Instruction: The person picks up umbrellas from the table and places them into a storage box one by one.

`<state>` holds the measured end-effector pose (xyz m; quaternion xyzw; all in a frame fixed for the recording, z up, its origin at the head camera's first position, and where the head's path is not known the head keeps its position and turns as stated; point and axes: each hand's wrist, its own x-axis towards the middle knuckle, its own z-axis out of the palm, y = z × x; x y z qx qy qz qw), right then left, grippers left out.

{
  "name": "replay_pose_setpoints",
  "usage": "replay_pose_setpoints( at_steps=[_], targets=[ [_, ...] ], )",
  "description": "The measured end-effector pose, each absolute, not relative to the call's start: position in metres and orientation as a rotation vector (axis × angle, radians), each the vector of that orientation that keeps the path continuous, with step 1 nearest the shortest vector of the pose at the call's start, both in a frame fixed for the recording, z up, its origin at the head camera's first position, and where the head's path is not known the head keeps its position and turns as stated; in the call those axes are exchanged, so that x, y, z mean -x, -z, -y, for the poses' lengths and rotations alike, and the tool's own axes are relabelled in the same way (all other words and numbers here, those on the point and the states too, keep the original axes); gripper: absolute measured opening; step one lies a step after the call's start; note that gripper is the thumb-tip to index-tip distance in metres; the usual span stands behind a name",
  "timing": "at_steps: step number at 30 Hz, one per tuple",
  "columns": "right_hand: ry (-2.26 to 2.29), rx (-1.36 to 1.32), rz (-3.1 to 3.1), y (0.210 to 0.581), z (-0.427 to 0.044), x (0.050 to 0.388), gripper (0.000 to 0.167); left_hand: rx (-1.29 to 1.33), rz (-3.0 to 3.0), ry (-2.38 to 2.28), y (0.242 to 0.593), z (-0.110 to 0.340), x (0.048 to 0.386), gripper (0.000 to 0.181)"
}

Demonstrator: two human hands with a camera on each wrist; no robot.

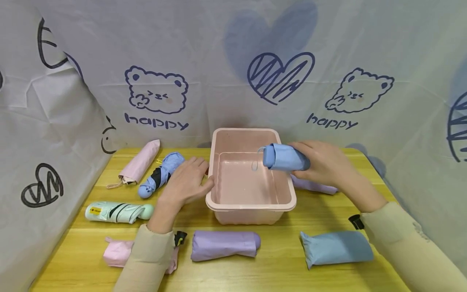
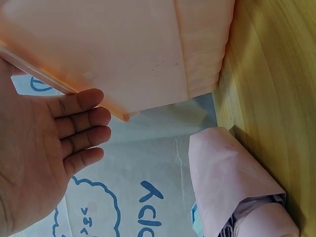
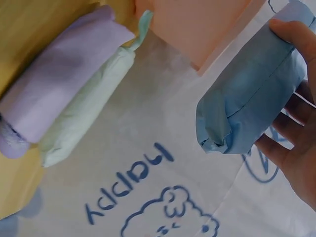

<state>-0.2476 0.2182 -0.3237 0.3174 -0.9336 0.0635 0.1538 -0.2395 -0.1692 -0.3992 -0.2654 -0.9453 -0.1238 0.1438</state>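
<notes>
- a blue umbrella, folded, hangs in the air above the right side of a pale pink bin, one end pointing in over it and a thin loop dangling from that end.
- the right hand grips it, thumb on one side, fingers on the other.
- the left hand, fingers extended and close together, rests at the bin's left rim.
- the umbrella looks light enough for one hand; its fabric should be soft and a little slick, giving slightly over a probably stiff core.
- best hold: around the thick middle, where thumb and fingers can press the core; pulling on loose cloth would likely let it slide.
- it appears hard to break, though the loop could snag on the rim; the bin seems thin, light plastic, steadied best by its lip.
- on the wood table, a lilac umbrella lies before the bin, a teal umbrella to the right, a mint umbrella to the left.
</notes>
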Motion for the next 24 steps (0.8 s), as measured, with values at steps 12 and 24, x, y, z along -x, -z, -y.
replay_pose_setpoints(
  at_steps=[12, 24],
  targets=[
    [-0.066, -1.044, 2.736, 0.300, -0.171, 0.284, 0.075, 0.759, 2.726, 0.347, 0.398, 0.170, 0.241, 0.039],
    [0.056, -1.102, 2.880, 0.298, -0.129, 0.324, 0.074, 0.772, 2.713, 0.355, 0.400, 0.170, 0.242, 0.038]
  ],
)
